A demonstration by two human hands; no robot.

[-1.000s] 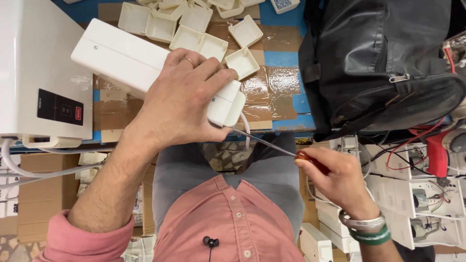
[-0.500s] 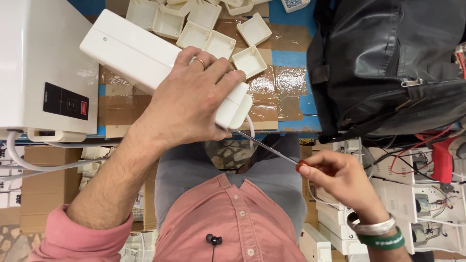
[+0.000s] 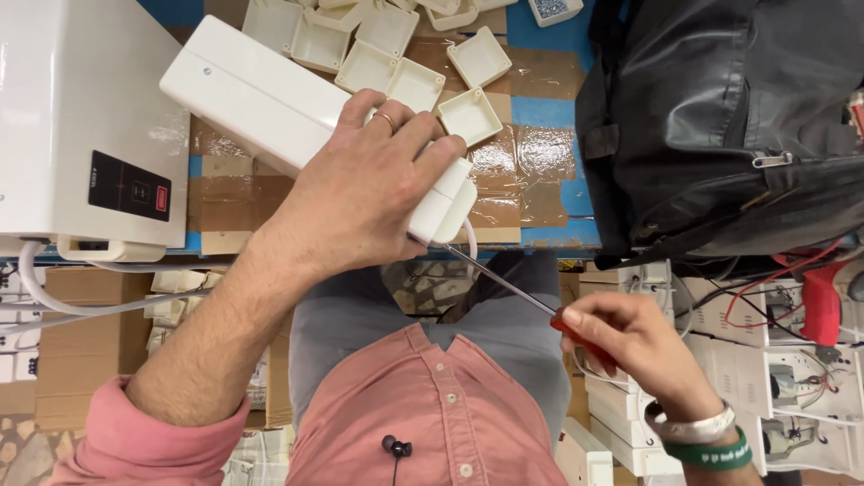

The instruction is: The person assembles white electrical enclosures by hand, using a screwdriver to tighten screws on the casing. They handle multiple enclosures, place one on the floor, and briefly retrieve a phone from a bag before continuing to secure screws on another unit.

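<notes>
My left hand (image 3: 360,193) grips the near end of a long white plastic casing (image 3: 261,94) that lies slantwise on the taped blue workbench (image 3: 540,193). My right hand (image 3: 630,346) holds a red-handled screwdriver (image 3: 504,283). Its thin metal shaft points up and left, and the tip meets the casing's near end just below my left fingers. A ring is on my left hand, and a metal bangle and a green band are on my right wrist.
Several small white square plastic trays (image 3: 409,54) lie behind the casing. A large white appliance box (image 3: 81,117) stands at the left, a black bag (image 3: 729,126) at the right. White units with red and black wires (image 3: 792,360) are stacked at lower right.
The view has shifted slightly. My right hand and the screwdriver have kept their place at the casing's end; my left hand's grip is unchanged.
</notes>
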